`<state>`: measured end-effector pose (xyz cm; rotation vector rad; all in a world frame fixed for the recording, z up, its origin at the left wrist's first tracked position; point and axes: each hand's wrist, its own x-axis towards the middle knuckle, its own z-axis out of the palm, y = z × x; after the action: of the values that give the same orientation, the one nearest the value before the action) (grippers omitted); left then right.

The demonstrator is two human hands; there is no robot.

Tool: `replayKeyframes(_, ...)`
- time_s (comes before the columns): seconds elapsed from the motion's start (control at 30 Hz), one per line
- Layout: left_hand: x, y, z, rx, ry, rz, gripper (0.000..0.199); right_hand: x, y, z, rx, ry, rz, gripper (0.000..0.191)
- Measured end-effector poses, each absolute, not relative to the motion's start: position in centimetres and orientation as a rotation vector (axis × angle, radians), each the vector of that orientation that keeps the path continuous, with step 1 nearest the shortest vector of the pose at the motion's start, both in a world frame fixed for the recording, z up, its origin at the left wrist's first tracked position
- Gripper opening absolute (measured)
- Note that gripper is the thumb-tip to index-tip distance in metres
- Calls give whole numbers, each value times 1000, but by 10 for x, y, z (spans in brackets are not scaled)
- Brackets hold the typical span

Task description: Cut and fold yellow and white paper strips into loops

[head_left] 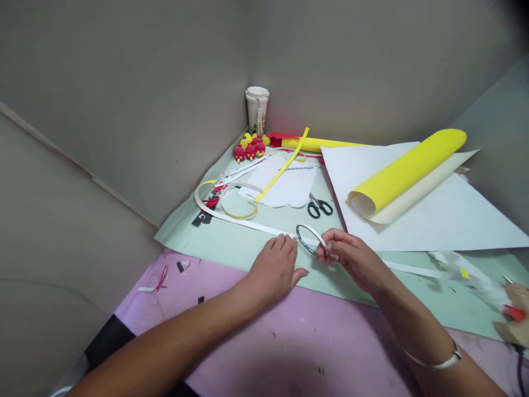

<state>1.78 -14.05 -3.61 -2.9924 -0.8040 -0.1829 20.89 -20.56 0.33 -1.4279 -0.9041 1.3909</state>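
Note:
My right hand (pixel 345 255) pinches a small paper ring (pixel 306 242), white on one face and dark on the other, upright above the green sheet (pixel 182 234). To its left, my left hand (pixel 279 262) lies flat, palm down, at the sheet's front edge, with the thumb apart. Its fingertips touch a long white paper strip (pixel 248 223), which curls up at its left end. Beyond the hands are black-handled scissors (pixel 319 207), a loose yellow-white strip coil (pixel 239 215) and a straight yellow strip (pixel 285 168).
A lidded white cup (pixel 257 107) stands in the back corner beside small red and yellow balls (pixel 250 149). On the right, a yellow paper roll (pixel 407 173) rests on a large white sheet (pixel 446 220). Grey walls enclose the back and left.

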Motion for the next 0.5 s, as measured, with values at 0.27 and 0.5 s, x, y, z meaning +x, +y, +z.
replayKeyframes(0.27, 18, -140, -38, -2957, -794, -209, 64, 205, -204, -2, -1358, -815, 1423, 31)
replayKeyframes(0.5, 19, -140, -34, -2983, -803, -189, 64, 207, -202, -1, -1515, -975, 1269, 46)
